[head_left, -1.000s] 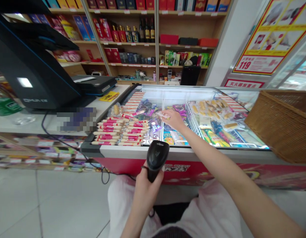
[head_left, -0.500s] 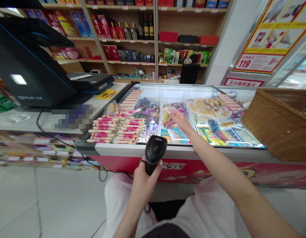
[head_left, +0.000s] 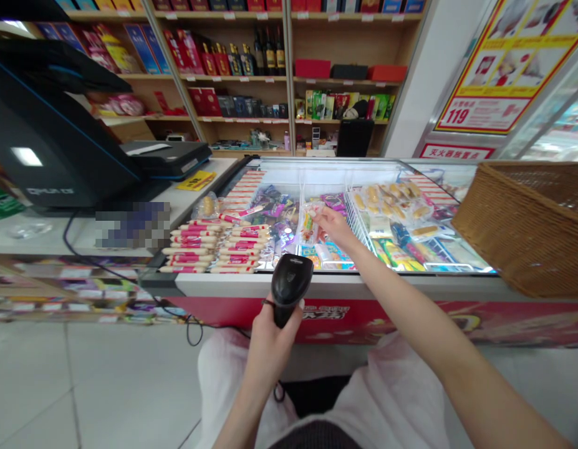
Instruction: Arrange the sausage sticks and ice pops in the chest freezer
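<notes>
My left hand (head_left: 275, 333) is wrapped round the handle of a black barcode scanner (head_left: 292, 280), whose head points forward at the freezer's front edge. Over the chest freezer (head_left: 232, 284), my right hand (head_left: 333, 226) pinches a clear plastic packet (head_left: 310, 224) with colourful print; its exact contents are too small to tell. To the left of the packet, wrapped sausages (head_left: 195, 246) with red labels lie stacked in rows on the freezer. Blue packs (head_left: 335, 254) lie below my right hand, and purple packets (head_left: 279, 206) are to its left.
A wicker basket (head_left: 522, 231) stands on the freezer's right end. At the left, a checkout machine (head_left: 50, 143) stands on a white counter (head_left: 130, 243). The scanner's black cable (head_left: 111, 268) hangs down at the counter. Behind are shelves (head_left: 242, 78) of bottles and boxes.
The view has shifted slightly, moving the scene a little left. My right hand still pinches the packet, which now shows more of its printed face. The scanner stays in my left hand.
</notes>
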`<action>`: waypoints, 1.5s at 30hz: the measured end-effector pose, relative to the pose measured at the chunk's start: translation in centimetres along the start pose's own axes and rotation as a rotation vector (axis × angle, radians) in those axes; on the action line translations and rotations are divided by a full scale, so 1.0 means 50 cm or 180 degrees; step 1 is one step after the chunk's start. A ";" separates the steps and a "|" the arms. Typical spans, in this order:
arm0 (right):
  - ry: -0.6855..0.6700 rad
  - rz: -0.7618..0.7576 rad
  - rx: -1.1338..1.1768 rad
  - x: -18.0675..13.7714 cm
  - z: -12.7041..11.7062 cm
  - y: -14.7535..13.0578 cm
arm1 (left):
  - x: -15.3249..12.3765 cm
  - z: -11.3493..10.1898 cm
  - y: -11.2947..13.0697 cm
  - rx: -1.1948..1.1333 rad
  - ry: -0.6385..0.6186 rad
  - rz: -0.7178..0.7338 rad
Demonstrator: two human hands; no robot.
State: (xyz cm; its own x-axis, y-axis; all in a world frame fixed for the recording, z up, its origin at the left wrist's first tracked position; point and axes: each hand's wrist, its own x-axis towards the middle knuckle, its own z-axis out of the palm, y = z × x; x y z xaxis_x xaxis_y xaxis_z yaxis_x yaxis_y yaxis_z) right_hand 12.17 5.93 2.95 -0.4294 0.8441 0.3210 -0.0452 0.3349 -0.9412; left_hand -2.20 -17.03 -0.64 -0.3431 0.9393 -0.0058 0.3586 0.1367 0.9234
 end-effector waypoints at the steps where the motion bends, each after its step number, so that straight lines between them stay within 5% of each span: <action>1: -0.0004 -0.0003 -0.0001 0.000 0.000 0.000 | 0.000 0.000 0.000 -0.0004 -0.0002 0.0001; 13: 0.0025 0.0028 0.0043 0.003 0.000 0.009 | -0.012 0.009 0.012 -0.0307 0.0177 -0.0069; 17: 0.0545 -0.0266 -0.0100 0.012 -0.025 0.023 | -0.012 0.000 0.008 -0.0268 0.0203 -0.0006; 23: 0.1899 -0.1285 -0.2302 0.028 -0.179 0.017 | -0.013 -0.019 0.004 -0.0175 0.0260 -0.0058; 28: 0.1707 -0.1031 -0.3661 0.012 -0.322 0.023 | -0.015 -0.017 0.003 -0.0261 0.0172 -0.0131; 32: 0.1503 -0.0537 -0.4437 -0.013 -0.358 0.043 | -0.016 -0.013 0.001 -0.0297 0.0166 -0.0150; 37: 0.1552 -0.0878 -0.4400 -0.007 -0.279 0.026 | -0.019 -0.015 -0.003 -0.0304 0.0211 -0.0138; 45: -0.0390 -0.1216 -0.2956 0.123 0.069 -0.017 | -0.019 -0.048 -0.032 -0.0366 0.0131 -0.0189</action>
State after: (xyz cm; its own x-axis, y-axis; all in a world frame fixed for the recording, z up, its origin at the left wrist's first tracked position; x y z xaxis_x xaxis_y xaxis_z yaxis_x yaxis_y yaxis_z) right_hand 6.44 9.41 5.36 -0.6251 0.5809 0.5213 0.4983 0.8111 -0.3062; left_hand -4.55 -18.91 -1.18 -0.3969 0.9166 -0.0484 0.2353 0.1526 0.9599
